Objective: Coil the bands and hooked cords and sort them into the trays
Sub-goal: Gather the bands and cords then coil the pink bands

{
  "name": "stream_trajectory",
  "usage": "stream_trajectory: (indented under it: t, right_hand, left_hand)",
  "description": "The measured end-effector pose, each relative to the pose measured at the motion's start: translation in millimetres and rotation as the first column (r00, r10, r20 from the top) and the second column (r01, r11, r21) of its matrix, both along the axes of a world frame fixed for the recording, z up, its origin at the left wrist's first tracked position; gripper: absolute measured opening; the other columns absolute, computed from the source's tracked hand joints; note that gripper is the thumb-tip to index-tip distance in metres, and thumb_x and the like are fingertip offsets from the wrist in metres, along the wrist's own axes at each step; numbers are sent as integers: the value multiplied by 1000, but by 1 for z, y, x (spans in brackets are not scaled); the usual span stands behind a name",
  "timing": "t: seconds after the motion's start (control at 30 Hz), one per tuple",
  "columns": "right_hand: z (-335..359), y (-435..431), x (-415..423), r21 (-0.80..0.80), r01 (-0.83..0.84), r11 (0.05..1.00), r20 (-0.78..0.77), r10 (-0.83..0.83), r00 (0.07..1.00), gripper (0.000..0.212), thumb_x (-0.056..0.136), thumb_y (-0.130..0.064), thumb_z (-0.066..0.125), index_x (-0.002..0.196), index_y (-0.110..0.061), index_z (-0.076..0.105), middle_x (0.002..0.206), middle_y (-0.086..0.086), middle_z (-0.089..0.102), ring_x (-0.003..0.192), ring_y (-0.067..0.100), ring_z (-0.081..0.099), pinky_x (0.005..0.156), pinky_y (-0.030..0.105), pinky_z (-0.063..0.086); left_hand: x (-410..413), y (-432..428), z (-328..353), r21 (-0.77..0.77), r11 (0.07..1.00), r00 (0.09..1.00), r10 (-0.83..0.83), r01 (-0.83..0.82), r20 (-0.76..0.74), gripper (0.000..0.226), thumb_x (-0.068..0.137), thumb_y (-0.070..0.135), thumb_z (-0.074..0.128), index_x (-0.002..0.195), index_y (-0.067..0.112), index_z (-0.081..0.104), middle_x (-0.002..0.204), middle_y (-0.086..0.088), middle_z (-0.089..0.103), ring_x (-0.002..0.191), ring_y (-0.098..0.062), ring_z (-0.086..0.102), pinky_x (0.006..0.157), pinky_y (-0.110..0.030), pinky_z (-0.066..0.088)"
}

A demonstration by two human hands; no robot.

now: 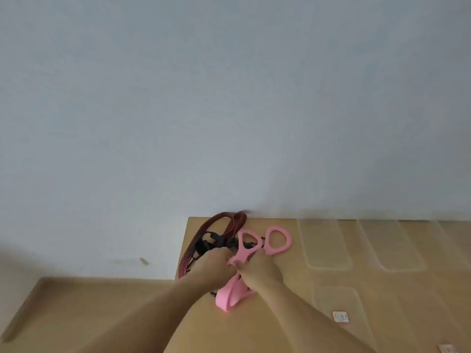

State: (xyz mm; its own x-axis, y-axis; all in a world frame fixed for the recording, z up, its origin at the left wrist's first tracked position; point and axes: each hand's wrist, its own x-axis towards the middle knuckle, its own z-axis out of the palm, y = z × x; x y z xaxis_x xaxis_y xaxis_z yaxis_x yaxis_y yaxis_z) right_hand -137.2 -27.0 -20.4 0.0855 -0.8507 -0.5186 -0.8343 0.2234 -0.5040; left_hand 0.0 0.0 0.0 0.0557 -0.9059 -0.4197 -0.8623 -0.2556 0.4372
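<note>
Right hand (260,273) pinches the pink looped rubber band (246,252), left hand (211,266) curls in beside it, hold unclear; better ease it free of the dark red hooked cords (230,221) before coiling.

Wooden table (242,332) with pink band (277,240), dark red hooked cords (229,222), clear trays (323,243) alongside.

A pale blue-grey wall (229,98) fills most of the view — one small dark smudge (144,261) sits low on it. A light wooden tabletop (242,332) meets the wall, and a lower wooden surface (76,314) lies to its left.
</note>
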Motion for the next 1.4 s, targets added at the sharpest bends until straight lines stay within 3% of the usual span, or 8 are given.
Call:
stream_trajectory:
  t: [0.27, 0.43, 0.57, 0.73, 0.9, 1.1, 1.3, 1.4]
  right_hand:
    - [-5, -7, -2, 159, 247, 956, 229, -279, 933, 68, 72, -21, 84, 123, -5, 42, 123, 14, 54, 88, 26, 65, 58, 33, 55]
    - [19, -18, -19, 212, 391, 896, 417, -444, 793, 60, 71, -20, 86, 116, -3, 49, 103, 8, 61, 86, 24, 62, 62, 31, 52]
    - [48, -34, -34, 535, 393, 748, 633, -663, 400, 24, 80, -3, 77, 97, 0, 61, 90, 17, 70, 78, 30, 69, 67, 41, 59]
    - [89, -47, -61, 467, 303, 831, 790, -546, 279, 48, 81, 9, 68, 123, -7, 52, 118, 19, 61, 95, 32, 64, 78, 41, 55]
    - [119, -46, -78, 154, 325, 933, 855, -291, 430, 54, 80, 8, 68, 127, -18, 58, 121, 2, 61, 109, 21, 63, 92, 37, 55]
    - [155, -41, -85, -126, 387, 914, 859, -94, 503, 39, 84, 4, 67, 117, -16, 65, 105, 0, 74, 95, 14, 71, 76, 27, 59]
    - [184, -27, -80, -460, 397, 794, 726, 79, 683, 18, 87, -21, 70, 91, -38, 66, 87, -17, 71, 81, -7, 66, 67, 9, 49]
    - [192, -20, -80, -515, 404, 756, 704, 105, 702, 15, 88, -24, 69, 92, -38, 64, 90, -18, 70, 82, -9, 63, 64, 5, 45]
  left_hand:
    - [-21, 6, -3, 211, 943, 963, 229, -256, 145, 44, 81, 49, 63, 102, 17, 43, 82, 5, 50, 64, -8, 49, 48, -24, 34]
    - [-29, -12, 23, 317, 887, 888, 411, -336, -208, 14, 87, 17, 59, 84, 4, 56, 71, -8, 55, 55, -21, 51, 49, -27, 41]
    - [-39, -36, 60, 231, 831, 657, 545, -506, -521, 11, 93, 11, 52, 83, 9, 57, 80, -10, 59, 70, -25, 57, 66, -34, 48]
    - [-51, -43, 104, 307, 800, 404, 543, -516, -736, 9, 87, 4, 58, 95, 2, 55, 82, -11, 61, 67, -24, 63, 64, -34, 53]
    - [-53, -45, 130, 47, 897, 547, 309, -440, -778, 75, 83, -13, 57, 147, 20, 33, 117, -16, 62, 102, -32, 66, 87, -41, 56]
    - [-50, -44, 155, -332, 869, 793, 106, -367, -600, 26, 92, 13, 66, 116, 19, 69, 104, 2, 73, 94, -19, 69, 71, -23, 56]
    - [-41, -34, 176, -518, 824, 895, -30, -230, -445, 48, 93, 19, 65, 139, 17, 52, 84, 8, 67, 75, -9, 63, 70, -18, 49]
    - [-37, -32, 190, -561, 811, 932, -57, -167, -359, 33, 92, 22, 68, 123, 11, 65, 84, 7, 66, 81, -11, 63, 71, -14, 48]
